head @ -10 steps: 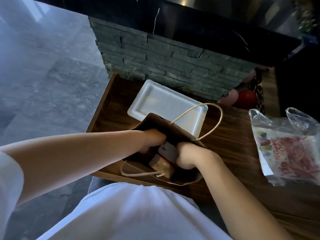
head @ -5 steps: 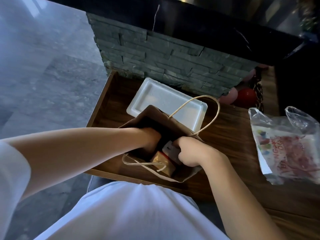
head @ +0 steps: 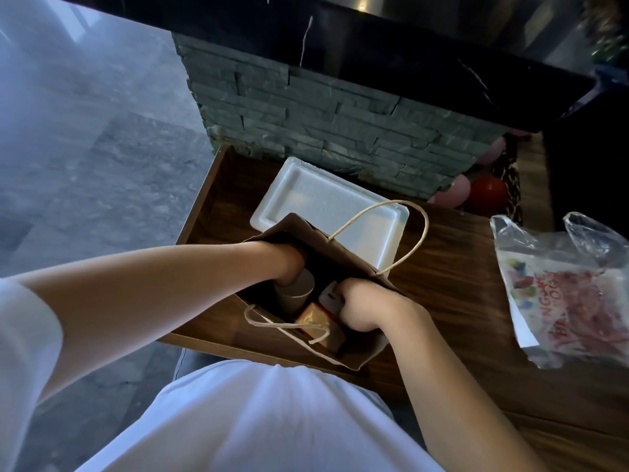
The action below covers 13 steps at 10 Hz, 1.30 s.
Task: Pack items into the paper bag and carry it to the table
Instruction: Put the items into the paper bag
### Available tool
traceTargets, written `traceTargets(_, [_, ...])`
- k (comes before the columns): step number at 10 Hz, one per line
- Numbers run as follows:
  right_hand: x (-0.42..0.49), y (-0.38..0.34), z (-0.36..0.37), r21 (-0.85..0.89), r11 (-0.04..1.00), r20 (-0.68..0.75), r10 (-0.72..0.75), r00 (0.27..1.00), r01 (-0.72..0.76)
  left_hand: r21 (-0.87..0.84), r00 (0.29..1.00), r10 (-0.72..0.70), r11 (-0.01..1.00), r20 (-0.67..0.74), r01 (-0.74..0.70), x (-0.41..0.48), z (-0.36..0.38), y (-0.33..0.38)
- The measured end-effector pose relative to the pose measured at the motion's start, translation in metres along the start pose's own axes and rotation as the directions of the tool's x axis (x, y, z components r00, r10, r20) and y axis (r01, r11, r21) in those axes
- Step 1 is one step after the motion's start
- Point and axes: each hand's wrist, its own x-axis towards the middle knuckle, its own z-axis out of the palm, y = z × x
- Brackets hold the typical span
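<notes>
Paper bag (head: pixel 347 264) stands open on wooden worktop (head: pixel 452 287), just before foam tray (head: pixel 326 206). Left hand (head: pixel 289 264) inside, fingers hidden, seemingly around grey cup (head: pixel 296 291). Right hand (head: pixel 360 308) fingers curled on white item (head: pixel 328 296) beside gold box (head: pixel 315 321). Seat items upright, side by side; keep rope handles clear.
</notes>
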Motion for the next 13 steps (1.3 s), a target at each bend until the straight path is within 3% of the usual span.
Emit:
traceTargets(1, [0.003,-0.004,0.000,0.019,1.000,-0.010,-0.020,1.000,0.020,0.002,1.000,-0.009,1.000,0.011,0.009,0.003,-0.001,-0.004])
traceTargets(2, [0.007,-0.005,0.003,0.172,0.983,-0.094,-0.048,0.994,0.064,-0.085,1.000,0.013,0.996,-0.010,-0.013,-0.015,-0.008,-0.001])
traceTargets(3, [0.009,-0.008,0.007,0.307,0.943,-0.168,-0.076,0.983,0.126,-0.274,0.997,0.059,0.959,-0.059,-0.073,-0.013,-0.012,0.000])
traceTargets(4, [0.011,-0.012,0.011,0.475,0.869,-0.214,-0.035,0.976,0.135,-0.543,1.000,0.011,0.840,-0.003,-0.011,-0.008,-0.013,-0.001])
traceTargets(5, [0.012,-0.015,0.013,0.634,0.760,-0.220,0.002,0.975,0.142,-0.752,0.985,-0.060,0.640,0.160,0.161,-0.005,-0.017,-0.005])
traceTargets(6, [0.012,-0.015,0.010,0.709,0.691,-0.238,0.042,0.970,0.144,-0.838,0.958,-0.010,0.481,0.286,0.256,-0.004,-0.020,-0.009])
traceTargets(7, [0.012,-0.015,0.010,0.801,0.589,-0.173,0.050,0.984,0.111,-0.859,0.919,0.071,0.390,0.387,0.331,-0.005,-0.022,-0.011])
traceTargets(8, [0.013,-0.017,0.011,0.895,0.439,-0.112,0.052,0.992,0.078,-0.869,0.911,0.104,0.361,0.399,0.339,-0.009,-0.022,-0.010])
traceTargets(9, [0.015,-0.016,0.011,0.904,0.414,-0.151,0.069,0.986,0.109,-0.865,0.926,0.078,0.392,0.369,0.312,-0.012,-0.021,-0.009])
traceTargets(10, [0.017,-0.013,0.012,0.877,0.468,-0.160,0.065,0.985,0.112,-0.873,0.940,-0.003,0.371,0.341,0.317,-0.014,-0.018,-0.012])
traceTargets(11, [0.020,-0.010,0.013,0.849,0.519,-0.159,0.069,0.985,0.101,-0.850,0.960,-0.152,0.448,0.235,0.279,-0.018,-0.014,-0.009])
traceTargets(13, [0.025,-0.008,0.013,0.820,0.560,-0.194,0.083,0.978,0.115,-0.753,0.979,-0.199,0.637,0.050,0.168,-0.019,-0.009,-0.004])
